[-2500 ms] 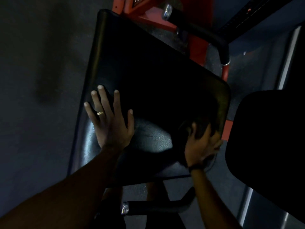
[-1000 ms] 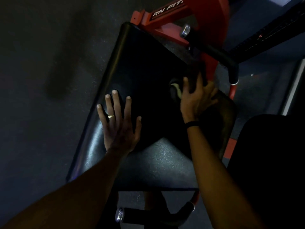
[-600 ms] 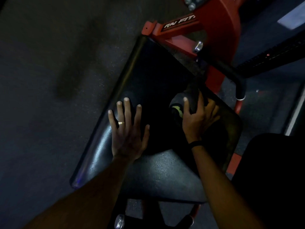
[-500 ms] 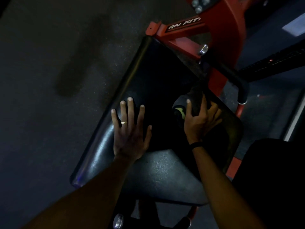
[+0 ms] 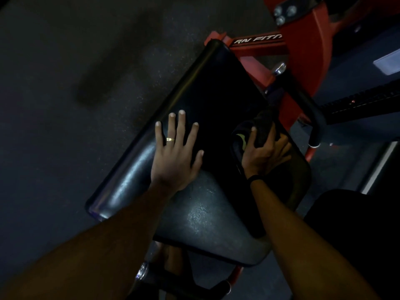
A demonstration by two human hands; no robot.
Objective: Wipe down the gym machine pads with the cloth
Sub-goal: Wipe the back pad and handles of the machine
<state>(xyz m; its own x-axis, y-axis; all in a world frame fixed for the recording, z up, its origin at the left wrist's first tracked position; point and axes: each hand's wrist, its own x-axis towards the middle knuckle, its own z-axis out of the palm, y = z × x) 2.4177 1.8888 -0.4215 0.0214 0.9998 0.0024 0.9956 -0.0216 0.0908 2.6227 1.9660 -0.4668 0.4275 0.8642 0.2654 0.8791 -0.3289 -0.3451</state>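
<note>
Dark speckled flooring (image 5: 65, 148) surrounds a black pad (image 5: 205, 213) that runs diagonally through the dim view, its nearer half catching a dull sheen and its farther half nearly black. At the pad's far end sits a red frame (image 5: 303, 46) with white lettering, partly cut off, and a chrome knob (image 5: 279, 69) just beside the pad's far right edge. A black handle (image 5: 313, 124) curves down past the frame on the pad's right side.

On the pad's left half, the left hand (image 5: 175, 156) lies flat, palm down, fingers straight and spread, with a gold ring (image 5: 170, 139) on one finger. On the pad's right half, near its far right edge, the right hand (image 5: 265, 155) presses down with fingers curled into a dark cloth (image 5: 255, 131), which bunches up above the fingertips and shows a pale yellowish patch on its left side. A black band (image 5: 255, 177) circles the right wrist.

Right of the pad, a second dark pad (image 5: 357, 234) fills the lower corner, too dim to read in detail. Below the pad's near edge another black grip (image 5: 179, 282) with a chrome end shows.
</note>
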